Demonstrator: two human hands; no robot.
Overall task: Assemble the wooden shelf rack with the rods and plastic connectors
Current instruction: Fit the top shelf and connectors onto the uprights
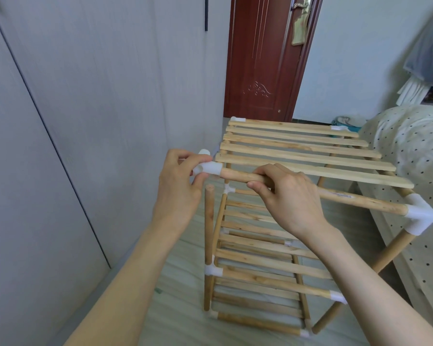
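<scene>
- Nearest, the lowest front rod [258, 323] of the wooden shelf rack [273, 248] lies just above the pale floor [178, 313], with white plastic connectors at its ends
- Above it, a three-way connector [213, 270] joins the front left upright rod [208, 223], whose bare top end stands free, just below the left hand
- Lower slatted tiers [258, 260] show between the two forearms
- The left hand [179, 188] pinches a white plastic connector [210, 169] between thumb and curled fingers, on the left end of the top front rod [365, 199]
- The right hand [289, 196] curls round that same rod just right of the connector, thumb underneath
- A small label [341, 195] is stuck on the rod to the right of the hand; its writing is too small to read
- The rod's right end sits in a white corner connector [421, 216]
- Further back, the top slats [303, 151] run left to right
- Grey wardrobe panels [85, 96] fill the left; a bed with a dotted cover [415, 151] is on the right
- Farthest, a dark red door [263, 58] with a brass handle plate [301, 28]
</scene>
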